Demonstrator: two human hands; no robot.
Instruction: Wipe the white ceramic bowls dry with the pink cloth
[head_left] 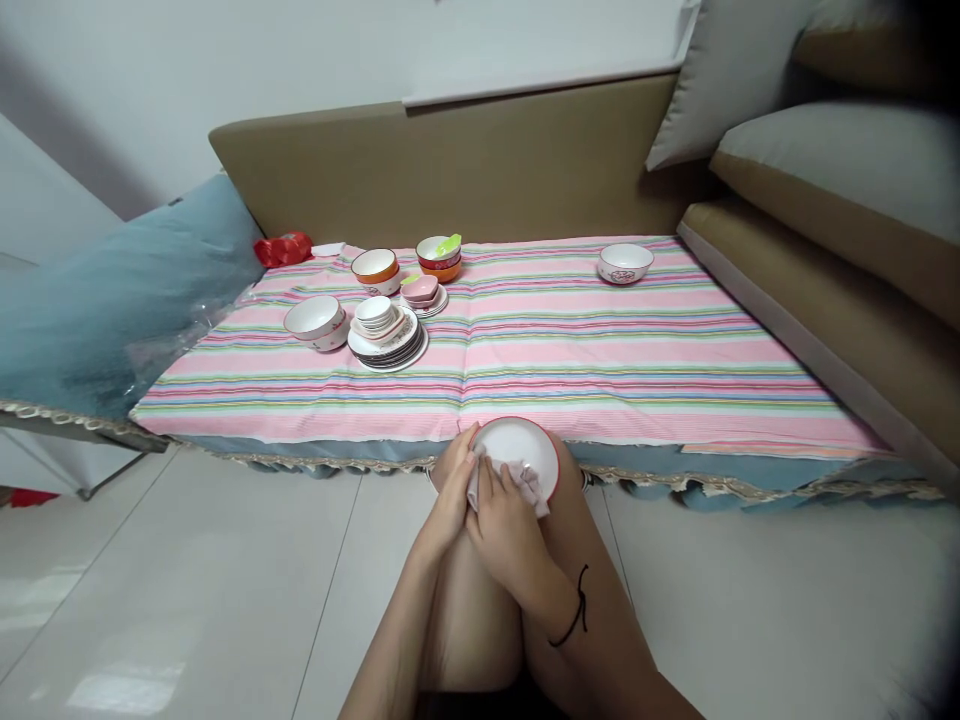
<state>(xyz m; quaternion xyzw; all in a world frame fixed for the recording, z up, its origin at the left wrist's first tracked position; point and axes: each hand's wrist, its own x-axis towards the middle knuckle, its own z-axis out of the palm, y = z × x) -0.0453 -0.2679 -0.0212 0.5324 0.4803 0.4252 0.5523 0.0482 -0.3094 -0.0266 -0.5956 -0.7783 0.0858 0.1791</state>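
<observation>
White, red-rimmed bowl (517,440) at the knees (573,475): the left hand (448,502) grasps its left edge, fingers curled, while the right hand's (508,525) fingers hold a pale cloth (532,492) against its near side. Uneven wiping pressure could tip it floorward.

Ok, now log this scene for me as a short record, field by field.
Left hand: at the left edge of a red-rimmed white dish
Right hand: pressing a pale cloth against the dish
Dish position: over the knees
Surface ahead: striped cover
Left of centre: plate stack topped with small bowls, other bowls around
Right side: lone patterned bowl
Back left: red item, identity unclear
</observation>
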